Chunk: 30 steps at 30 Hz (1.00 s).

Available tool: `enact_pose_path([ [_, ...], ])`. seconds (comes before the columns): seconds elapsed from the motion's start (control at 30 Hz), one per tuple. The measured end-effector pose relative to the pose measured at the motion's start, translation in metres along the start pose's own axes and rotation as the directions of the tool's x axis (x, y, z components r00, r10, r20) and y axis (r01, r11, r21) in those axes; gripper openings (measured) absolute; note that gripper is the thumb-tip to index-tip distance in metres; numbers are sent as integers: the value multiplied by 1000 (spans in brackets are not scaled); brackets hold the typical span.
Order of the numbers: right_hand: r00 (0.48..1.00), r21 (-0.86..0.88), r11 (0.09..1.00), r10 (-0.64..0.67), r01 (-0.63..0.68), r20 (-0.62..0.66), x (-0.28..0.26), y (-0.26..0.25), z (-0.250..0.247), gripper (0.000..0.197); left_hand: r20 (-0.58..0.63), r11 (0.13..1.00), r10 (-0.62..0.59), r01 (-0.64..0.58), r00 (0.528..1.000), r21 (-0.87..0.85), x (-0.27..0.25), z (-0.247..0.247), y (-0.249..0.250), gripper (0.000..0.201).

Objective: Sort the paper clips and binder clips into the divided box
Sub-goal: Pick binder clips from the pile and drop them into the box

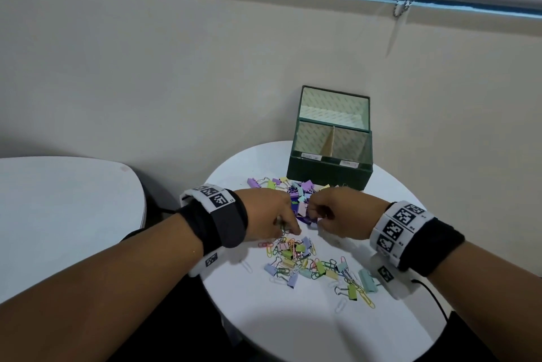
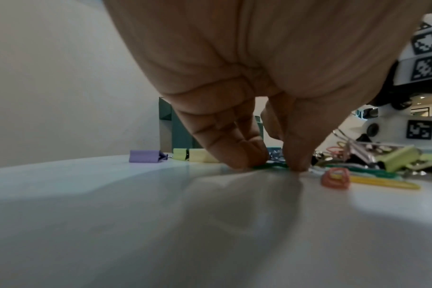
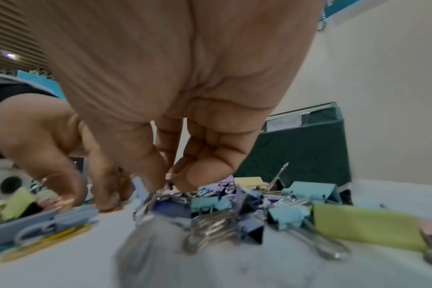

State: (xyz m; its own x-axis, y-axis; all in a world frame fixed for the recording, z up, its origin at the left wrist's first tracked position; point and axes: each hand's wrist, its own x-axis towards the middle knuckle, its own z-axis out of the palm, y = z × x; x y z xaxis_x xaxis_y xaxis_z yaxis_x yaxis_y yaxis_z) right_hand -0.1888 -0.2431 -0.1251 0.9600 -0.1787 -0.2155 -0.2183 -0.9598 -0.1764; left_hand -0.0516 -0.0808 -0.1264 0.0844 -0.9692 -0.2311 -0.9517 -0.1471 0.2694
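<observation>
On round white table [image 1: 293, 332], centre of head view: divided box [image 1: 328, 169] at upper right, lid up, both compartments look unfilled. Mixed heap of binder clips [image 1: 296, 191] and paper clips [image 1: 293, 253] lies between box and wrists. Left hand [image 1: 264, 215]: fingers [image 2: 239, 155] and thumb pinching green paper clip [image 2: 269, 166] flat on table, long axis left-right in frame. Right hand [image 1: 337, 212]: fingers [image 3: 200, 175] pinching wire handle of dark blue binder clip [image 3: 170, 208]. Judgement: right hand nearer box.
</observation>
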Motion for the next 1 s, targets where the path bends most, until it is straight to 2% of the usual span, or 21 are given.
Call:
enact_pose_path([
  [0.1, 999, -3, 1000, 29, -29, -26, -2, 7, -6, 13, -61, 1000, -29, 30, 998, 2, -1, 1, -1, 12],
  [0.17, 999, -89, 996, 25, -29, -46, -3, 5, -6, 13, -96, 999, -46, 48, 994, 25, -1, 2, -1, 8],
  [0.27, 998, -108, 993, -45, 41, -35, -8, -5, -3, 17, -124, 994, -88, 95, 988, 48, -1, 3, -1, 11],
  [0.33, 996, -19, 998, -63, 64, 65, -12, -15, 0, 28, -143, 993, -111, 116, 983, 28, -2, 2, -2, 17],
  [0.4, 986, 10, 999, -34, 33, 164, -14, -24, 3, 35, -156, 993, -114, 116, 981, 4, -1, 1, -3, 24],
  [0.6, 978, 68, 993, 86, -100, 189, -10, -20, 7, 38, -199, 996, -89, 84, 976, -33, 2, 0, -9, 33],
  [0.73, 987, 142, 981, 117, -133, 115, -15, -5, -3, 22, -190, 993, -99, 85, 977, -81, 1, -1, -9, 34],
  [0.8, 988, 241, 958, 146, -154, 49, -19, 5, -12, 23, -187, 992, -101, 86, 977, -87, 1, -1, -9, 34],
  [0.9, 979, 324, 926, 203, -194, 7, -25, 20, -20, 15, -173, 990, -119, 103, 978, -100, 0, -2, -7, 30],
  [1.0, 976, 307, 928, 219, -212, 12, -30, 28, -20, 22, -111, 983, -162, 150, 981, -109, 1, -3, -6, 23],
])
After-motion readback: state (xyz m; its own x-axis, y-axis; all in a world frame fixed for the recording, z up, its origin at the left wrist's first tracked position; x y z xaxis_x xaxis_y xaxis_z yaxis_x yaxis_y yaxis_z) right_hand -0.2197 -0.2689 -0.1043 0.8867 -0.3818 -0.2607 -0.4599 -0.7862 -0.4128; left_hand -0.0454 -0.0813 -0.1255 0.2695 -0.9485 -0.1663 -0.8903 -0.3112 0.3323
